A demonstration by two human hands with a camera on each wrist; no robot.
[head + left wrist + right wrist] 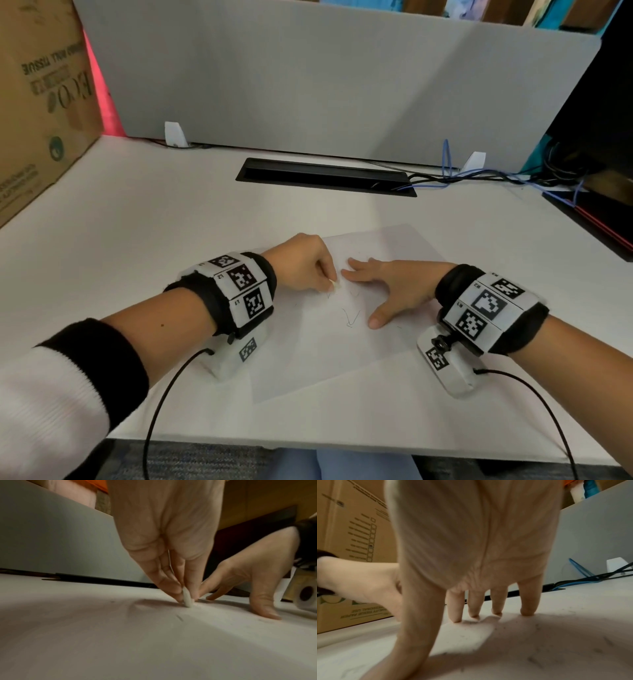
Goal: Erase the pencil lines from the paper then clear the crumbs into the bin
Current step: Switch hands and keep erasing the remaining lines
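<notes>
A white sheet of paper (329, 346) lies on the desk in front of me, with faint pencil lines (351, 317) near its middle. My left hand (301, 265) pinches a small white eraser (335, 283) and presses its tip on the paper; the eraser (187, 599) shows between thumb and fingers in the left wrist view. My right hand (387, 286) lies flat on the sheet with straight, spread fingers (529, 601), just right of the eraser. Dark eraser crumbs (537, 627) are scattered on the paper. No bin is in view.
A large cardboard box (41, 102) stands at the left of the desk. A grey divider panel (308, 75) closes the back, with a black cable slot (325, 176) and cables (479, 174) before it. A dark monitor base (592, 219) sits at the far right.
</notes>
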